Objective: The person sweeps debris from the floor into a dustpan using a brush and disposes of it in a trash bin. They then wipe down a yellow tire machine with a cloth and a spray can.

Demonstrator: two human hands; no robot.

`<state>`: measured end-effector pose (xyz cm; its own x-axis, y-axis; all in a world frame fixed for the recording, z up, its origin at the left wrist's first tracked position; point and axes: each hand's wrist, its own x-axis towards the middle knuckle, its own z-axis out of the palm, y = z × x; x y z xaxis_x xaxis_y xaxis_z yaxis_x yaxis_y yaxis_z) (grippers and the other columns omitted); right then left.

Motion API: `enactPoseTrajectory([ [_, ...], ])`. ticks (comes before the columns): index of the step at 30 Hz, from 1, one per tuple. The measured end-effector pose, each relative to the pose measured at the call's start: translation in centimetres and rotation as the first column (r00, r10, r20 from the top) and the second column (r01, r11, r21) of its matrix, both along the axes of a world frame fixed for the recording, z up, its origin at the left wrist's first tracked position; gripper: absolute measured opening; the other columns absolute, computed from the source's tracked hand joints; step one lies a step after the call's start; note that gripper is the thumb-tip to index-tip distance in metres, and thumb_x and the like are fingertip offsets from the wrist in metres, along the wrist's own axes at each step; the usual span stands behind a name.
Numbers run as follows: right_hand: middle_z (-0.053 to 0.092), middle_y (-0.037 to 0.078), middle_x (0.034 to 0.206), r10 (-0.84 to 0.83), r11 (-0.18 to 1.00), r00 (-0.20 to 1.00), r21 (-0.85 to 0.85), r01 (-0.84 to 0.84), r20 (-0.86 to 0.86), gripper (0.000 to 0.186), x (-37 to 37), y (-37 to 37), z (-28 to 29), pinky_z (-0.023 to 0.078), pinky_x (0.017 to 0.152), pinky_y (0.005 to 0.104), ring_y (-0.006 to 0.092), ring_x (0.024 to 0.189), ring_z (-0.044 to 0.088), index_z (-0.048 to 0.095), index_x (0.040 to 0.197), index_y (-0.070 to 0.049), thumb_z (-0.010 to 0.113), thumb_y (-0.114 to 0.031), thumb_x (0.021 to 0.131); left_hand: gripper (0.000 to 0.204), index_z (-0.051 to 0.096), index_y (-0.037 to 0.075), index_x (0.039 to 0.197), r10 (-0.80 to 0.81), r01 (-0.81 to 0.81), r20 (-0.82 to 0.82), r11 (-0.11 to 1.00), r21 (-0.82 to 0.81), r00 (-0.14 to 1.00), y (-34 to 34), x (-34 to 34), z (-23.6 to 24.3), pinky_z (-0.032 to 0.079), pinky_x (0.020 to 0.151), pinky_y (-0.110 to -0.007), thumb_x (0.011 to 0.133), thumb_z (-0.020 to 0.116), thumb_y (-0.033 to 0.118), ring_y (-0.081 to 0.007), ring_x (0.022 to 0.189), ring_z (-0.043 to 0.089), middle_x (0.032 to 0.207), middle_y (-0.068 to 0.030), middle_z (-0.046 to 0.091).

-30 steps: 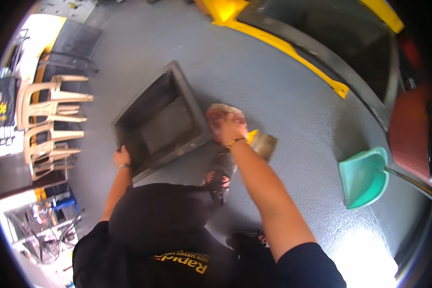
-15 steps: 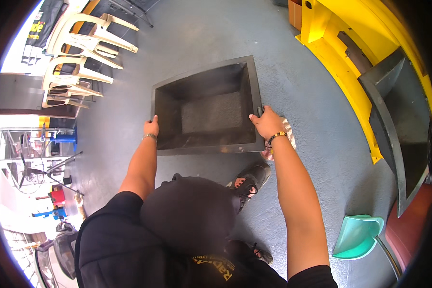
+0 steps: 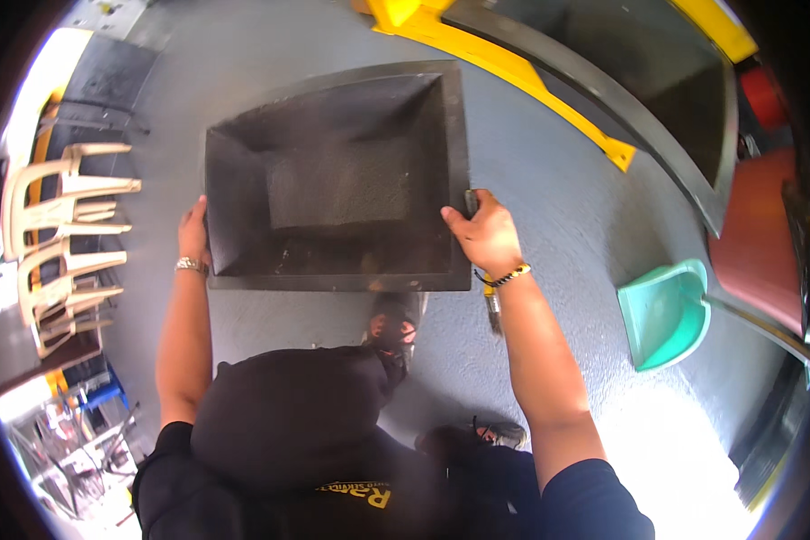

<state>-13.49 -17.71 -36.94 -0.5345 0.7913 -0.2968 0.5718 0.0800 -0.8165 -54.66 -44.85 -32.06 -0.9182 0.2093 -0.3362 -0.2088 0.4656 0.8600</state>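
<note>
A large black rectangular tub (image 3: 337,282), with a wide rim and sloping walls, is held in front of me with its hollow facing up at me. Dusty grey smudges mark its inside. My left hand (image 3: 193,236) grips the left side, with the fingers hidden behind the rim. On the right side, my right hand (image 3: 488,236) has its thumb on the rim. A paintbrush (image 3: 494,313) with dark bristles sticks out below my right hand; a dark handle end shows above the same hand, so it seems held against the tub.
A yellow metal frame (image 3: 513,70) and a second dark tub (image 3: 594,72) stand at the far right. Nearer are a green dustpan (image 3: 661,315) and a reddish-brown bin (image 3: 756,238). Stacked cream plastic chairs (image 3: 72,207) line the left. My shoe (image 3: 391,328) is just below the tub.
The tub has come closer and moved left, with both hands still on it. My view has turned rightward. A shiny scalloped thing by my right wrist no longer shows; the paintbrush is now visible.
</note>
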Motion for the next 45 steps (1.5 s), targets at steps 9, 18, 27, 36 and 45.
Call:
enactPoseTrajectory([
  [9,0.069,0.023,0.085,-0.419,0.906,0.908,0.079,0.416,0.018,0.046,15.5,0.1,0.5,0.053,0.075,0.0398,0.0355,0.083,0.07,0.063,0.102,0.007,0.074,-0.033,0.082,0.066,0.05,-0.008,0.134,-0.495,0.496,-0.036,0.868,0.036,0.868,18.1,5.0,-3.0,0.039,0.106,-0.033,0.088,0.073,0.032,-0.0209,0.127,0.051,0.137,-0.0169,0.055],
  [18,0.065,0.017,0.07,-0.563,0.812,0.825,0.214,0.543,0.044,0.042,23.0,0.5,-2.3,0.05,0.062,0.0377,0.0294,0.066,0.065,0.061,0.091,0.006,0.075,-0.033,0.083,0.066,0.048,-0.008,0.136,-0.638,0.62,0.044,0.76,0.193,0.769,28.6,12.1,-6.9,0.035,0.108,-0.032,0.088,0.074,0.029,-0.0187,0.129,0.048,0.139,-0.0157,0.054],
  [27,0.069,0.023,0.084,-0.527,0.845,0.838,0.2,0.496,0.145,0.043,21.8,3.3,-4.6,0.052,0.073,0.0396,0.0365,0.08,0.068,0.061,0.093,0.006,0.075,-0.033,0.083,0.068,0.049,-0.01,0.136,-0.639,0.643,-0.072,0.763,0.064,0.766,31.2,10.6,-9.6,0.039,0.106,-0.03,0.087,0.075,0.029,-0.0195,0.126,0.053,0.139,-0.0181,0.054],
  [36,0.068,0.018,0.08,-0.543,0.826,0.835,0.237,0.512,0.091,0.041,21.0,2.7,-3.5,0.051,0.07,0.0372,0.0262,0.075,0.066,0.062,0.096,0.006,0.076,-0.031,0.085,0.046,0.054,0.0,0.134,-0.609,0.604,-0.03,0.779,0.17,0.793,27.7,6.8,-11.0,0.045,0.096,-0.033,0.096,0.062,0.026,-0.0206,0.112,0.059,0.126,-0.0097,0.063],
  [45,0.064,0.008,0.077,-0.339,0.939,0.932,0.02,0.344,-0.127,0.014,20.4,-1.9,6.2,0.048,0.063,0.0284,0.0125,0.07,0.059,0.062,0.098,0.001,0.057,0.001,0.084,0.027,0.066,0.009,0.108,-0.897,0.696,-0.437,0.272,-0.665,-0.066,11.3,21.8,-14.4,0.043,0.096,-0.053,0.082,0.063,0.017,-0.0353,0.118,0.054,0.124,-0.0157,0.057],
])
